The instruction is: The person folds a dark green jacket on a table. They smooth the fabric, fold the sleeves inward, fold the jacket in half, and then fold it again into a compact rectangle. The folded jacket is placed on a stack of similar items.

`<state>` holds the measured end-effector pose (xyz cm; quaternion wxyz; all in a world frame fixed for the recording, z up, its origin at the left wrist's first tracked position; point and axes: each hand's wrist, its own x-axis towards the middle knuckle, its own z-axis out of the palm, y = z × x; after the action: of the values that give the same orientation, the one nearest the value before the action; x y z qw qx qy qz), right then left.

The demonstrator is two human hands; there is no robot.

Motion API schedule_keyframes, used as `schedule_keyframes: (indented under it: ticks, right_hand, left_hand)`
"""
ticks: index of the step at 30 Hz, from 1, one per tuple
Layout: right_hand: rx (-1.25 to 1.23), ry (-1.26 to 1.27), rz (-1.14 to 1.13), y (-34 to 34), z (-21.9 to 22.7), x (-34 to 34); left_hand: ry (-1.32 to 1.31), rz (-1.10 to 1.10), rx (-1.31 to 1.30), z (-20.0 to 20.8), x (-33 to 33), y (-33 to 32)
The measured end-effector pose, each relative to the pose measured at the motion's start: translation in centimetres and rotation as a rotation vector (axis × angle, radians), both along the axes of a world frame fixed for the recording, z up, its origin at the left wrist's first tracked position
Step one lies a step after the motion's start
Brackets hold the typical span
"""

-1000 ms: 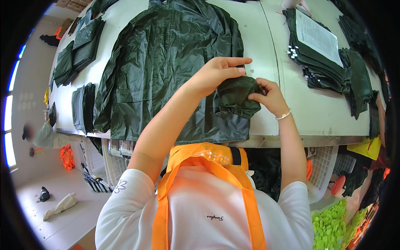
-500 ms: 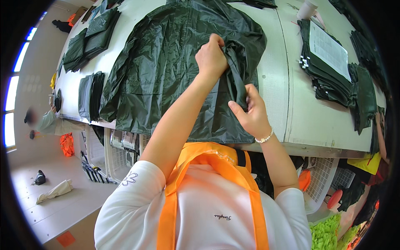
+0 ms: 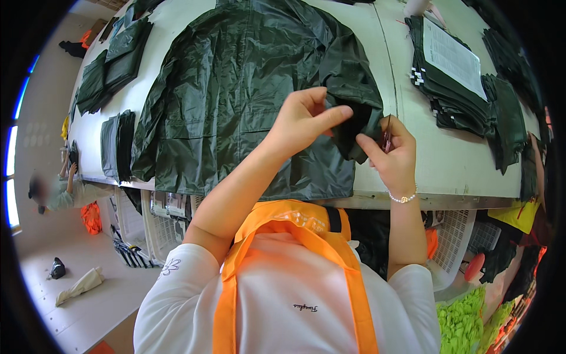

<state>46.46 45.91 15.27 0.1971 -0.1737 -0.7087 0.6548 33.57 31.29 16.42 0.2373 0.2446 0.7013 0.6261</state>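
Down from farther up the sleeve (image 3: 356, 74) half a second ago, the left hand (image 3: 303, 121) now sits at its end, while the right hand (image 3: 396, 154) stands farther out and the sleeve's dark mouth gapes between them. We judge that attention shifts from the sleeve's length to its opening, now within reach of both hands.

Nearest to us, orange straps (image 3: 362, 312) cross a white shirt (image 3: 289, 295). The right hand, below which a pale bracelet (image 3: 404, 197) circles the wrist, pinches the sleeve's edge between thumb and fingers; a thin object beside those fingers is too small for us to identify. The left thumb stands apart from its curled fingers, and we cannot tell whether they grip cloth.

Beyond, the dark green jacket (image 3: 218, 88) lies spread on the white table (image 3: 454, 171), its hem near the front edge. Dark folded stacks (image 3: 118, 144) flank it at left; at right, a printed sheet (image 3: 454, 56) tops another pile (image 3: 463, 123).
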Motion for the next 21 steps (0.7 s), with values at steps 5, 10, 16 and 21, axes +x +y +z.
schedule_keyframes:
  ticks: [5,10,16,21]
  right_hand:
    - [0.399,0.085,-0.349,2.3,-2.1,0.7]
    - [0.332,0.165,-0.342,1.5,-2.8,1.7]
    - [0.330,0.042,-0.177,0.9,-2.7,2.8]
    - [-0.033,-0.023,0.053,0.9,-1.0,4.4]
  left_hand:
    - [0.968,0.260,-0.256,-1.0,-1.1,-2.6]
    - [1.065,0.229,-0.125,-0.9,0.3,-1.8]
    - [1.006,0.100,0.007,-2.5,1.7,-0.4]
    - [1.078,0.100,0.026,-2.1,1.9,-0.1]
